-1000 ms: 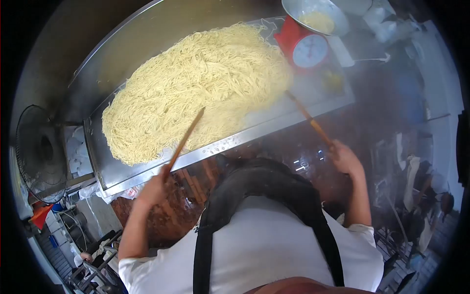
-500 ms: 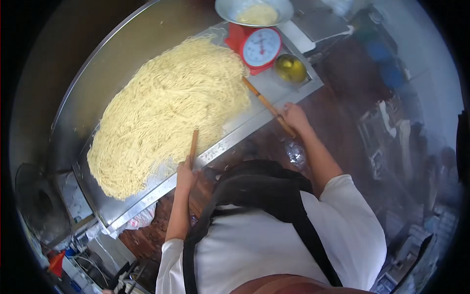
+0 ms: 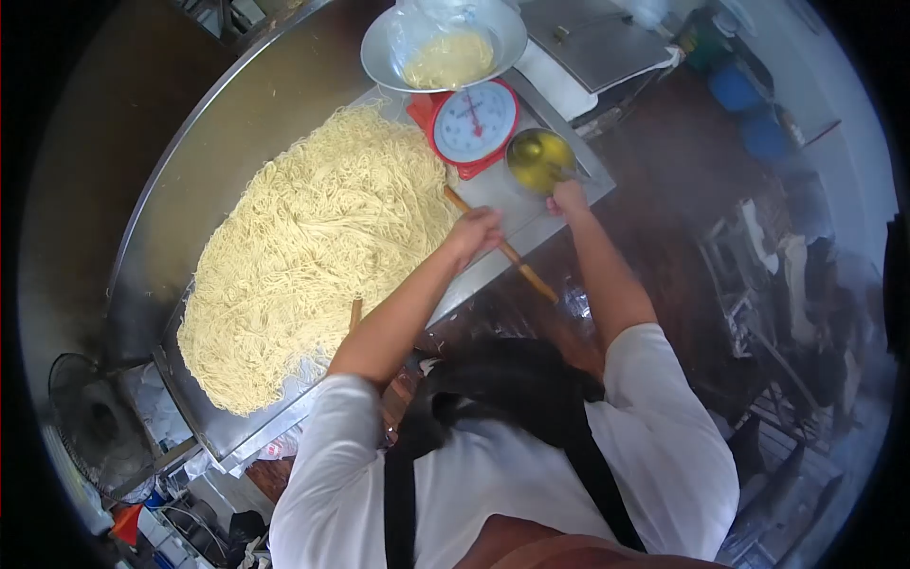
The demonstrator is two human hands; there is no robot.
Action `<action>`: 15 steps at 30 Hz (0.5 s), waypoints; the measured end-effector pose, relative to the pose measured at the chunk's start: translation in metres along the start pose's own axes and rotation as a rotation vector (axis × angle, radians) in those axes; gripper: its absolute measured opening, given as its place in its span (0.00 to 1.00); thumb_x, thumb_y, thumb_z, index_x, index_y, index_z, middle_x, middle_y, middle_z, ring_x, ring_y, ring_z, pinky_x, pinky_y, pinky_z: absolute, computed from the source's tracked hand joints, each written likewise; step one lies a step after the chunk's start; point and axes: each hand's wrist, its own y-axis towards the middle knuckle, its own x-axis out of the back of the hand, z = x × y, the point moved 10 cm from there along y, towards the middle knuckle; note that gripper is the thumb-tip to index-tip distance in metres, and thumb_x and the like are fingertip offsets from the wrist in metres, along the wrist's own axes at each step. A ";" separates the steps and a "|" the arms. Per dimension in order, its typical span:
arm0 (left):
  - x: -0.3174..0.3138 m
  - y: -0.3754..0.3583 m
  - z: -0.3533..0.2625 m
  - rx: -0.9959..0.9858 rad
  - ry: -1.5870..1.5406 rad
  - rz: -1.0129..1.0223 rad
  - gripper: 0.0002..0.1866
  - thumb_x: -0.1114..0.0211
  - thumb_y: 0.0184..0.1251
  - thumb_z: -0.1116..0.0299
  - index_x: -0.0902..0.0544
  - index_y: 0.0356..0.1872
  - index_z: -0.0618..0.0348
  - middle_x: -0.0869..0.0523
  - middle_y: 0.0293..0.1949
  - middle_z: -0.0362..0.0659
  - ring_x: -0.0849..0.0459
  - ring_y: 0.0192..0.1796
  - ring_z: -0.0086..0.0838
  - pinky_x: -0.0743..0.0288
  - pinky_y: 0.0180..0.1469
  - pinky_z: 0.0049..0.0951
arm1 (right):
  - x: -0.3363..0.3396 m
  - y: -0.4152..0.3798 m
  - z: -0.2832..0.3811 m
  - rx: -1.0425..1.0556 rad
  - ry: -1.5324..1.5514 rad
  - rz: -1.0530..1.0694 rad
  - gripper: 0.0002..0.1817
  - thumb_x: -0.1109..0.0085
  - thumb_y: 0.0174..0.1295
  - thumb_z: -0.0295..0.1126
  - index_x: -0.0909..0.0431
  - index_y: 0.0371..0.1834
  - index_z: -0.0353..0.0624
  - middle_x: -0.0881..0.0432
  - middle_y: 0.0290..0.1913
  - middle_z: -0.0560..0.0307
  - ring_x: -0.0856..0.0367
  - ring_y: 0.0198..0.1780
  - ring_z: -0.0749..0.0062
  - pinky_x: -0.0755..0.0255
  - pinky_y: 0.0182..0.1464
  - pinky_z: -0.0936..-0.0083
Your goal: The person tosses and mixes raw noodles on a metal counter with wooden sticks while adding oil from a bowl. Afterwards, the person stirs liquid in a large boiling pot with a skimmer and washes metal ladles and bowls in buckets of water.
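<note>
At the near rim of a metal bowl of yellow oil (image 3: 536, 171), my right hand (image 3: 567, 197) is closed on the handle of a ladle-like utensil (image 3: 563, 174), mostly blurred. My left hand (image 3: 474, 234) reaches across the tray's front edge with fingers loosely bent and apart. Below it a wooden stick (image 3: 533, 279) slants from the noodles out over the edge. A wide heap of pale yellow noodles (image 3: 313, 247) covers most of the metal tray (image 3: 213, 142). Another wooden stick (image 3: 356, 313) shows only its tip, the rest hidden behind my left forearm.
A red dial scale (image 3: 474, 123) stands behind the oil bowl, carrying a wide metal pan (image 3: 379, 57) with a plastic bag and some noodles. A fan (image 3: 90, 417) is at the lower left. Blue containers (image 3: 739, 90) stand at the far right.
My left hand has left the left stick and moved right, over the other stick. My right hand has come off the right stick and reached the oil bowl. The view has shifted slightly.
</note>
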 end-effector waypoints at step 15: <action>-0.026 0.089 0.012 0.123 -0.243 -0.127 0.13 0.38 0.60 0.69 0.22 0.45 0.63 0.25 0.34 0.42 0.24 0.33 0.32 0.18 0.43 0.39 | 0.023 -0.020 0.068 0.208 -0.652 -0.003 0.16 0.46 0.55 0.34 0.19 0.33 0.28 0.18 0.23 0.40 0.16 0.22 0.57 0.23 0.25 0.64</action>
